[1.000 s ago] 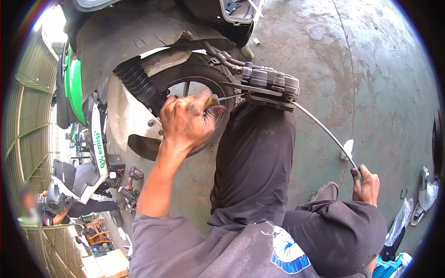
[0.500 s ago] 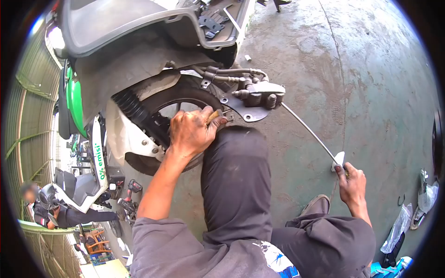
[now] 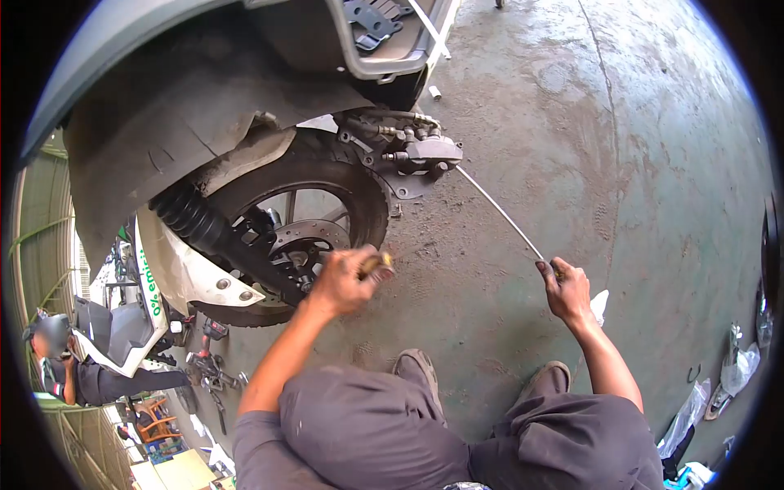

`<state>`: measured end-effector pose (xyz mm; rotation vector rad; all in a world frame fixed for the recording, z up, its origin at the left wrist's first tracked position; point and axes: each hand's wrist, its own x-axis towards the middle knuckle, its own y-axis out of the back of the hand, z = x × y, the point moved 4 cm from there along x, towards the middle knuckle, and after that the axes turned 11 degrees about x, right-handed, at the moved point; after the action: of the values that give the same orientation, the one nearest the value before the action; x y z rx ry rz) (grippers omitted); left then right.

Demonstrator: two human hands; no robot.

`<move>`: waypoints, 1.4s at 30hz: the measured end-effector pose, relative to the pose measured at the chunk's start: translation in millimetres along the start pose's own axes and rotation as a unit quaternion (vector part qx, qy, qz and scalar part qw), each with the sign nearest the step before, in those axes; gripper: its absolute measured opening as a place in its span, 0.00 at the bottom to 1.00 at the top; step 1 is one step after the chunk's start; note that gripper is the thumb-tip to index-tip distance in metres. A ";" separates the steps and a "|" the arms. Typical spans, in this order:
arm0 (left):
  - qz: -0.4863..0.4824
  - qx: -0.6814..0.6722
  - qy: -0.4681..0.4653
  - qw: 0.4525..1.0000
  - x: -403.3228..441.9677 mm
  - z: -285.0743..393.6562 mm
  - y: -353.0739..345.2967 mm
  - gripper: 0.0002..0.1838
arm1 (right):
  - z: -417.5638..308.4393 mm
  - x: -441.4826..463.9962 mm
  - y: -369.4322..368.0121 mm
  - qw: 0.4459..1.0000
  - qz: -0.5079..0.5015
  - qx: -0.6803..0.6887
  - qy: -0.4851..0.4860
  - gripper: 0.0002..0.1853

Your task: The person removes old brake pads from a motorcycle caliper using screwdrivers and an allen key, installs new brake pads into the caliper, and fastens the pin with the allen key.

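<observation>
Head view: the right hand [image 3: 566, 291] grips a thin pale rod [image 3: 500, 210] running to the brake caliper [image 3: 431, 150], beside a front wheel [image 3: 366, 186].
Fingers closed, the left hand [image 3: 347, 282] holds a yellowish piece [image 3: 378, 265], too blurred to make out, in front of the brake disc [image 3: 312, 234]. Grey bodywork [image 3: 204, 90] overhangs the wheel and hides its upper part; a black ribbed boot [image 3: 192, 219] and a white cover [image 3: 175, 265] block part of its side. At the top, a grey-rimmed tray [image 3: 382, 69] contains dark metal parts [image 3: 374, 26], with a white strip [image 3: 428, 29] across its edge. White scrap [image 3: 599, 307] lies on the floor [image 3: 523, 343] just beside the right hand; clear plastic bags [image 3: 686, 418] lie farther right. Another person [image 3: 106, 384] is at far left, near a power drill [image 3: 211, 331].
</observation>
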<state>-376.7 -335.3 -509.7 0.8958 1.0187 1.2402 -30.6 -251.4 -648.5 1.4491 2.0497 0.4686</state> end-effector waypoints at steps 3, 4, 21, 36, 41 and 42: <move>-0.081 -0.209 0.072 0.972 -16.0 1.1 -53.6 0.13 | -11.0 -5.4 -10.5 0.999 -0.026 0.013 -0.017 0.28; -0.102 -0.285 0.081 0.949 -20.4 1.2 -76.3 0.13 | -14.4 -12.2 -10.4 0.998 -0.046 0.025 -0.025 0.28; -0.180 -0.623 0.140 0.748 -39.4 80.9 -218.6 0.13 | 0.6 -109.4 -78.2 0.972 -0.237 0.010 0.005 0.20; 0.215 -0.583 0.138 0.771 51.9 -31.0 -90.4 0.22 | -44.0 -49.3 74.4 0.682 -0.616 -0.394 0.005 0.35; 0.295 -0.622 0.189 0.700 82.9 -18.5 -88.6 0.13 | -267.6 92.6 93.0 0.948 -0.078 -0.125 0.284 0.22; 0.308 -0.613 0.251 0.683 82.2 -13.0 -85.5 0.11 | -296.1 107.8 94.4 0.950 -0.001 -0.107 0.294 0.24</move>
<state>-359.6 -264.4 -604.1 -0.2729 0.0127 2.3545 -175.8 -104.3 -392.6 1.2714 2.3458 1.2022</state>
